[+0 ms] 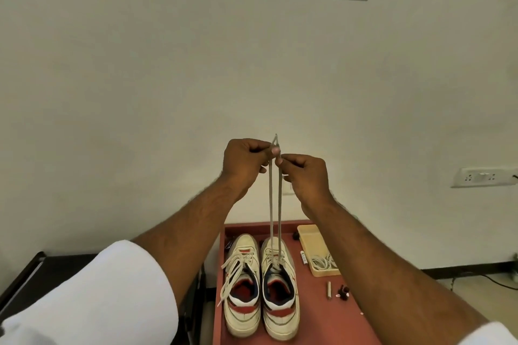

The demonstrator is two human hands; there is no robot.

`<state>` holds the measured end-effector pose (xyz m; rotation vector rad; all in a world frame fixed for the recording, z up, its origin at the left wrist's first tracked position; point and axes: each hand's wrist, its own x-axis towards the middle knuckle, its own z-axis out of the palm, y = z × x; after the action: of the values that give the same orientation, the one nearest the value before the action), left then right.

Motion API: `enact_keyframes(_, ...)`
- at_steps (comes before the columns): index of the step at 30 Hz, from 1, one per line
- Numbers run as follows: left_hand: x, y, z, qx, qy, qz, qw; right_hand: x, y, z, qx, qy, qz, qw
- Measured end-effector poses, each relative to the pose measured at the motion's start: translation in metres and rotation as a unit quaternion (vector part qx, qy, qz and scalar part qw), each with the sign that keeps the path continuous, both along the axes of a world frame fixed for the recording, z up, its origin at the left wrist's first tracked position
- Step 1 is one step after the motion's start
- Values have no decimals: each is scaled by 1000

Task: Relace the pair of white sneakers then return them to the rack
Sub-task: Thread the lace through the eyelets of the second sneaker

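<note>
High above the red table (350,314), both hands (276,165) pinch the right sneaker's (279,286) two lace ends (274,204) taut.

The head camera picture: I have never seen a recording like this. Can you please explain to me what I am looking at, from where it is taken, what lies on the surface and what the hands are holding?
There is no machine here. A person wears one wide-angle camera on the head, so you look forward and down along their own arms. The left hand and the right hand are raised before a plain wall, and each pinches one end of the lace. Its two strands run straight down to the right sneaker. The left sneaker stands beside it, with its lace ends lying loose. Both shoes stand on a reddish table. On the same table lie a shallow beige tray holding a white cable, and a few small items too tiny to identify.
</note>
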<state>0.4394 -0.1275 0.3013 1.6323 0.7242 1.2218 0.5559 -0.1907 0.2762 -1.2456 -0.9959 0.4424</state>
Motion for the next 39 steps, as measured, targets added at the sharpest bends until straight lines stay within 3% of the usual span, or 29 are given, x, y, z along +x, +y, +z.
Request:
enact_keyframes(7, 7, -3, 7, 32, 1, -3, 999, 4, 0, 1, -2, -22, 46, 999)
enact_keyframes(12, 14, -1, 3, -11, -51, 9, 999, 14, 6, -73, -170, -84, 102, 977)
enact_keyframes(17, 13, 36, -31, -78, -92, 106, 987, 17, 12, -137, -205, 34, 109, 972)
enact_keyframes(20, 0, 48, -91, -91, 30, 171, 981, 17, 23, -142, -200, 69, 104, 972)
enact_keyframes(23, -4, 19, -155, -133, 137, 34, 981, 22, 36, -142, -195, 100, 108, 970)
enact_keyframes(26, 2, -5, -200, -173, 137, -52, 974, 26, 46, -146, -194, 169, 85, 963)
enact_keyframes(30, 12, -1, -226, -117, 106, 1, 987, 31, 44, -152, -183, 249, 41, 950)
enact_keyframes(31, 11, 1, -229, -106, 91, 24, 990, 36, 40, -156, -179, 242, 5, 954)
enact_keyframes(33, 7, 5, -236, -76, 90, 56, 991, 46, 29, -173, -215, 130, -91, 964)
enact_keyframes(35, 0, 6, -244, -34, 136, 51, 989, 48, 15, -197, -241, 59, -99, 964)
enact_keyframes(39, -8, 9, -251, 6, 261, 10, 965, 40, 3, -229, -198, 154, -24, 968)
